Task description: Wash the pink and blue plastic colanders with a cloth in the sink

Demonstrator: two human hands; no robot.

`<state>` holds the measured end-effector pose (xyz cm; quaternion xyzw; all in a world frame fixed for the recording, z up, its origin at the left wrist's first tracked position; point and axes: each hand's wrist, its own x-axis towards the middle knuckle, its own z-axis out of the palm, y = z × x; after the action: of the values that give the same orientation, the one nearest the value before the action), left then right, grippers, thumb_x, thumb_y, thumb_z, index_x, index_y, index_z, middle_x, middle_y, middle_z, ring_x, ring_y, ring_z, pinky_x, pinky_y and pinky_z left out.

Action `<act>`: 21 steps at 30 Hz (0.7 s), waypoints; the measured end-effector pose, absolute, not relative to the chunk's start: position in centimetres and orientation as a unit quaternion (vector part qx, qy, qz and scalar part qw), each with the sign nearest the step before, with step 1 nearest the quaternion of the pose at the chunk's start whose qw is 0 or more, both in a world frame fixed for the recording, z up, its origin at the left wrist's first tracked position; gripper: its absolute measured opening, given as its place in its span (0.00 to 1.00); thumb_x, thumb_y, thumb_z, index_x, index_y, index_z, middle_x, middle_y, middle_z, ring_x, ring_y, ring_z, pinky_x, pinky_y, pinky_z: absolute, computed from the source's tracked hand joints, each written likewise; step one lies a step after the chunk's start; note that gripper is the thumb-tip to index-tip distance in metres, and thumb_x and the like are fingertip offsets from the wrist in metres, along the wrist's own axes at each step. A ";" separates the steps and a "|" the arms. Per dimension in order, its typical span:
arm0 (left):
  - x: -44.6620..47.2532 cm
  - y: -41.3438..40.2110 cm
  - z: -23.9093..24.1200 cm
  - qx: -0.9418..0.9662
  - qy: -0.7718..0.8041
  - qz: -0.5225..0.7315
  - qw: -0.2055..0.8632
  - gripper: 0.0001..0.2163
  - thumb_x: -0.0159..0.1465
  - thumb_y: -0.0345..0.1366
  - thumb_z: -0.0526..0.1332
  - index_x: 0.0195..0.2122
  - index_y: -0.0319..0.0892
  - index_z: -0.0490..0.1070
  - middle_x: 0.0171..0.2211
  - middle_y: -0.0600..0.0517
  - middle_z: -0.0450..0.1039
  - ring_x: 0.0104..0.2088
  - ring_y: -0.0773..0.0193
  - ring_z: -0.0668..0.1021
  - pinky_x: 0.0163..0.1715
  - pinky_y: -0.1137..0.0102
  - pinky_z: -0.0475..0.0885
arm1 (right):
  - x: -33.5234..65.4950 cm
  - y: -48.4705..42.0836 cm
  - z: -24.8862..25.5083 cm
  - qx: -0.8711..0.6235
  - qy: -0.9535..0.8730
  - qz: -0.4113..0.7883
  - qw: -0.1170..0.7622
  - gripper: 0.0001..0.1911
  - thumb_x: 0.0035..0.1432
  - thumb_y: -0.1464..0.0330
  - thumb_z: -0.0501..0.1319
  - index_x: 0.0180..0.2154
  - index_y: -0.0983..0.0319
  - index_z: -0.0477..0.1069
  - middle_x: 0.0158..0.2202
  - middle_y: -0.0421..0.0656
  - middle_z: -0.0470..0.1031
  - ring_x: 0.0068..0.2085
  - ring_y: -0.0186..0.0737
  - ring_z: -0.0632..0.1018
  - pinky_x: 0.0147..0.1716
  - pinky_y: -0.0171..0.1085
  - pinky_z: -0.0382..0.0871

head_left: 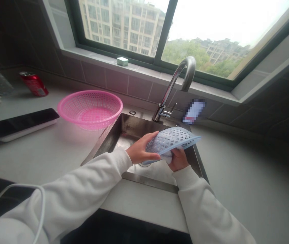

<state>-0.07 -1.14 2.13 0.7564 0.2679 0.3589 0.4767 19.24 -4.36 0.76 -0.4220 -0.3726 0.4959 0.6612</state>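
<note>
Fingers point(151, 136) of the left hand point(141, 149) grasp the left end of a light-blue perforated plastic basket point(176, 136): thumb at the near rim, other digits on the outer wall. Right hand point(179, 160) sits under the near rim, toward the right, beside a soft white wad point(167, 157); its fingertips are hidden, can't tell if clenched on it. Key relation: basket lies right of the left-hand fingers and above the right hand, long axis left-right, right end tipped up, hollow side facing down. Both hands equally near. All of it is over a stainless-steel sink point(148, 182). Beyond: curved chrome faucet point(190, 69) far side, round pink mesh colander point(91, 115) left, red drink can point(35, 84) far left.
</note>
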 end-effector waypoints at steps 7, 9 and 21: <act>-0.7 -0.9 2.1 0.735 0.257 0.367 0.509 0.47 0.54 0.59 0.67 0.70 0.43 0.52 0.70 0.39 0.53 0.68 0.39 0.59 0.68 0.47 0.52 | 20.5 -3.9 0.6 -0.419 -0.359 0.473 0.687 0.11 0.47 0.65 0.68 0.36 0.57 0.75 0.38 0.44 0.83 0.49 0.56 0.80 0.51 0.56 0.75; -0.6 -1.0 2.1 0.740 0.266 0.356 0.505 0.47 0.53 0.58 0.69 0.69 0.43 0.54 0.69 0.38 0.55 0.68 0.39 0.60 0.67 0.47 0.54 | 20.3 -4.0 0.7 -0.418 -0.351 0.482 0.685 0.12 0.45 0.65 0.69 0.36 0.57 0.75 0.37 0.42 0.83 0.48 0.55 0.81 0.50 0.56 0.76; -0.4 -1.0 2.1 0.748 0.273 0.349 0.494 0.51 0.51 0.60 0.69 0.70 0.42 0.51 0.70 0.38 0.51 0.68 0.38 0.58 0.68 0.47 0.52 | 19.8 -4.1 0.6 -0.388 -0.313 0.531 0.686 0.18 0.43 0.68 0.72 0.39 0.56 0.75 0.40 0.40 0.83 0.46 0.52 0.82 0.50 0.53 0.77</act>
<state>-0.39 -1.02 2.12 0.7477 0.2734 0.3491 0.4943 19.82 -4.11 0.64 -0.3877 -0.3134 0.5306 0.6855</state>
